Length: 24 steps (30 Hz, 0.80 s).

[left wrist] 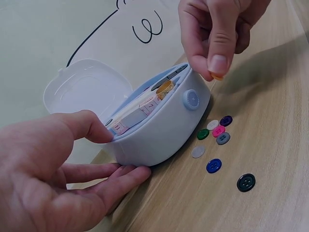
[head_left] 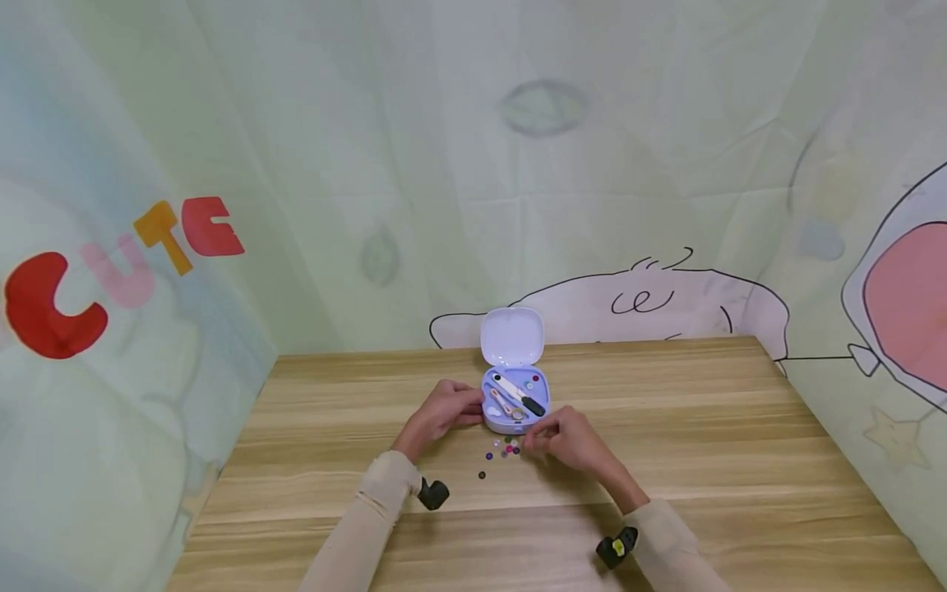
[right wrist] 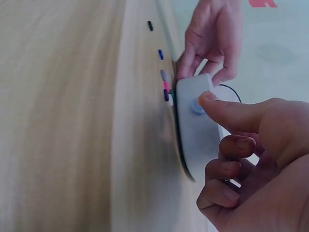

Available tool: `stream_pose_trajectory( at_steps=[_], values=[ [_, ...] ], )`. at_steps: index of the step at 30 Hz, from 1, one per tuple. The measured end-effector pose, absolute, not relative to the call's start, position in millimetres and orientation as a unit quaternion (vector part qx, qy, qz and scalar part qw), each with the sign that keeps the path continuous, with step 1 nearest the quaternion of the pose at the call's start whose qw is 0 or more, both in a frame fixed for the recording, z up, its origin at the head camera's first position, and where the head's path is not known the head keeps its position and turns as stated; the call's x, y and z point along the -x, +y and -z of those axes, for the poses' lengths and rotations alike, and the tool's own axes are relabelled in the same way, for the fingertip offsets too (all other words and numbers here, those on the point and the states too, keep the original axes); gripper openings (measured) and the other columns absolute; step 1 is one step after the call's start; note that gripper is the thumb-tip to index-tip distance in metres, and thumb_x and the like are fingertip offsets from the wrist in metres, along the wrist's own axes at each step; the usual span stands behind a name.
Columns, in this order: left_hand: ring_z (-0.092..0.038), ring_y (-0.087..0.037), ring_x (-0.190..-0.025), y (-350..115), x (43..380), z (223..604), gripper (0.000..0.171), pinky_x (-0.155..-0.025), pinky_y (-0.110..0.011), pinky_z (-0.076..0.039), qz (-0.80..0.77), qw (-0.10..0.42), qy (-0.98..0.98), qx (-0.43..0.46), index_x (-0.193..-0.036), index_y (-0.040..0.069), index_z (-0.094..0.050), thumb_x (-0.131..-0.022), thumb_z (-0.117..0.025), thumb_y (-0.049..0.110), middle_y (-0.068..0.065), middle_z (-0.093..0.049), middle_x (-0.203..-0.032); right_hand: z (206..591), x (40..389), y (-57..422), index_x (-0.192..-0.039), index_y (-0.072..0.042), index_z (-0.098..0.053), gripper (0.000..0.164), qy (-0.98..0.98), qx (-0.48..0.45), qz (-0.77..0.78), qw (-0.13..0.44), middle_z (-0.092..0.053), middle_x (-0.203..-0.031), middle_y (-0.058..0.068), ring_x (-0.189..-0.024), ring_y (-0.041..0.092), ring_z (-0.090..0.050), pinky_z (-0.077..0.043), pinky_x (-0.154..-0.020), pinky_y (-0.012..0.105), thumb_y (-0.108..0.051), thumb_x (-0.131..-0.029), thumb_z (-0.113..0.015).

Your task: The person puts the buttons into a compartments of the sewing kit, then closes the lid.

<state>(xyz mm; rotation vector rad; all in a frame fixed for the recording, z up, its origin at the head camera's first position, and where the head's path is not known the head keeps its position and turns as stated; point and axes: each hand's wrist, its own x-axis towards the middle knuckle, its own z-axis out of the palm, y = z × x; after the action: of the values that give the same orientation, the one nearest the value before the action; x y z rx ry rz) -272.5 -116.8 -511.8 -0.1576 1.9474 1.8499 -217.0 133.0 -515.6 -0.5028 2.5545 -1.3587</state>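
loose buttons (left wrist: pixel 218 131) beside an open sewing box (left wrist: pixel 161 141)
left grip (head_left: pixel 442 409) holds the box's side; right grip (head_left: pixel 565 437) pinches a small orange piece (left wrist: pixel 217 77) above the tabletop (head_left: pixel 740 444).

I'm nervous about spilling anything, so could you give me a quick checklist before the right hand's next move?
1. Lid raised: ok, it stands open at the back of the sewing box.
2. Box steadied: ok, the left hand has its thumb on the rim and fingers low at the side.
3. Small orange piece held: ok, the right hand pinches it.
4. Pinch firm enough: cannot tell, pressure does not show.
5. Table in front free of small parts: not ok, loose buttons lie there.
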Motion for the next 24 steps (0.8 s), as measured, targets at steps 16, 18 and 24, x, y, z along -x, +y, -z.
stream_pose_trajectory(
  at_steps=[16, 18, 24],
  values=[
    [-0.072, -0.028, -0.101, -115.9, 272.7, 510.4, 0.034, -0.092, -0.039, -0.062, -0.672, 0.225, 0.703, 0.060, -0.129, -0.014, -0.060, -0.101, -0.062, 0.006, -0.024, -0.069, -0.116, 495.7, 239.8, 137.8, -0.096, -0.011, -0.084, 0.006, 0.836, 0.051, 0.537, 0.098, -0.054, -0.074, 0.001, -0.073, 0.019, -0.046, -0.034, -0.057, 0.024, -0.015, -0.091, -0.081],
    [-0.072, -0.028, -0.101, -115.9, 272.8, 510.9, 0.034, -0.092, -0.039, -0.062, -0.672, 0.224, 0.703, 0.060, -0.129, -0.014, -0.060, -0.101, -0.062, 0.006, -0.024, -0.069, -0.116, 493.8, 243.5, 138.4, -0.099, -0.009, -0.083, 0.009, 0.828, 0.042, 0.551, 0.091, -0.062, -0.080, 0.001, -0.078, 0.018, -0.049, -0.039, -0.064, 0.026, -0.015, -0.092, -0.080],
    [-0.072, -0.027, -0.099, -116.2, 272.5, 511.0, 0.033, -0.091, -0.038, -0.063, -0.674, 0.224, 0.702, 0.058, -0.128, -0.014, -0.060, -0.101, -0.062, 0.006, -0.024, -0.069, -0.115, 490.4, 255.7, 139.0, -0.109, -0.004, -0.080, 0.017, 0.805, 0.025, 0.588, 0.080, -0.076, -0.108, 0.005, -0.105, 0.023, -0.061, -0.049, -0.097, 0.042, -0.016, -0.098, -0.073]
  ],
)
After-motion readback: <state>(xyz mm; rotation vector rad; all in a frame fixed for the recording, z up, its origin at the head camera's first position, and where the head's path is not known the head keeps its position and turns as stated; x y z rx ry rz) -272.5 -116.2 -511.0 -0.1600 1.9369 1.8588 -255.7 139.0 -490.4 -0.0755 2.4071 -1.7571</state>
